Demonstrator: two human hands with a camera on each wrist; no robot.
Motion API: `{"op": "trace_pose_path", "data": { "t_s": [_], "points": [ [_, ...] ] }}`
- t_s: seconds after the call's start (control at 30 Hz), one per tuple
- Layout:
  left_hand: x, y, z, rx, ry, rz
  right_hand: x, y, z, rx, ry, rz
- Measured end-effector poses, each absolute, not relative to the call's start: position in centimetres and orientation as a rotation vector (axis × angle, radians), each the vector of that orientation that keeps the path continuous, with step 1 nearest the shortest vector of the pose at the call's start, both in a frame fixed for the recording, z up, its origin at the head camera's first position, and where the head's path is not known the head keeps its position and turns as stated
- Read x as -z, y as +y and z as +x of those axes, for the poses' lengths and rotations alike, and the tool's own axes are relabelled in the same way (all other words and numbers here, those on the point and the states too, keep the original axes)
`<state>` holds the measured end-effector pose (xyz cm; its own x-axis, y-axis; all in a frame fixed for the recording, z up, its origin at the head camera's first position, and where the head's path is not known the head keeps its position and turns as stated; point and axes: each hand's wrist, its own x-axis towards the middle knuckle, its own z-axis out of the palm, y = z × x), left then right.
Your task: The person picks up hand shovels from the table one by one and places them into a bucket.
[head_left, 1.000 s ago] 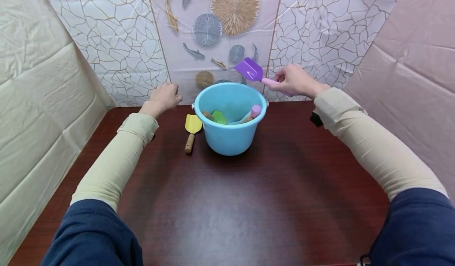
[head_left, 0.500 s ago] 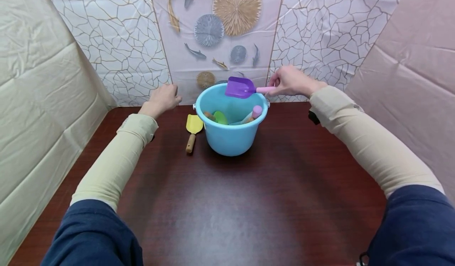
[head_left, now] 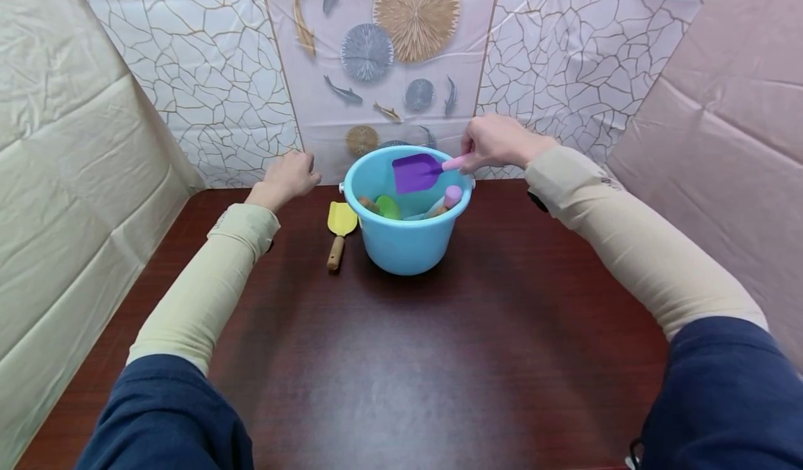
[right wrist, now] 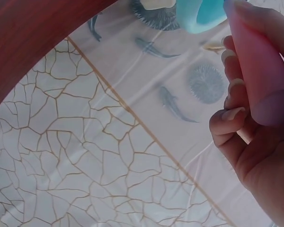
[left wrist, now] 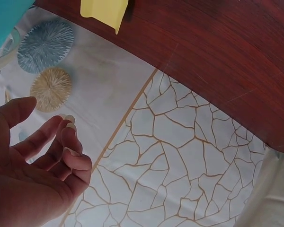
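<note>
My right hand (head_left: 502,141) grips a toy shovel by its pink handle (right wrist: 265,71). The shovel's purple blade (head_left: 415,173) hangs inside the mouth of a light blue bucket (head_left: 404,247), tilted down to the left. Within the bucket lie a green rounded piece (head_left: 388,207), a pink handle end (head_left: 453,194) and some brownish handle ends. Left of the bucket, my left hand (head_left: 288,177) hovers with loosely curled fingers and nothing in them, as the left wrist view shows. Below it a yellow shovel (head_left: 341,219) with a wooden handle lies on the table.
The dark red-brown table (head_left: 389,372) reaches back to a patterned cloth (head_left: 219,58) hanging behind the bucket. Pale cloth walls (head_left: 56,149) stand on the left and right sides. The bucket's side knobs (head_left: 341,187) stick out near its rim.
My right hand has moved left and the purple shovel has come down from above the bucket's right rim into its mouth. The left hand and yellow shovel have stayed in place.
</note>
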<state>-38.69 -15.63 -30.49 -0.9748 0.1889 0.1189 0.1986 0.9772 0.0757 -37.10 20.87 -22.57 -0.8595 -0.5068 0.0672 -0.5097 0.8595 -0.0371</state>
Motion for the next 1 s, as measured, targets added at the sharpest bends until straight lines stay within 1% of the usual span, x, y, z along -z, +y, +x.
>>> {"op": "trace_pose_path", "data": {
  "t_s": [1.0],
  "points": [
    [31.2,-15.0,-38.8,0.177,-3.046,-0.307,23.6,17.2,-38.0,0.202,-2.925,0.858]
  ]
}}
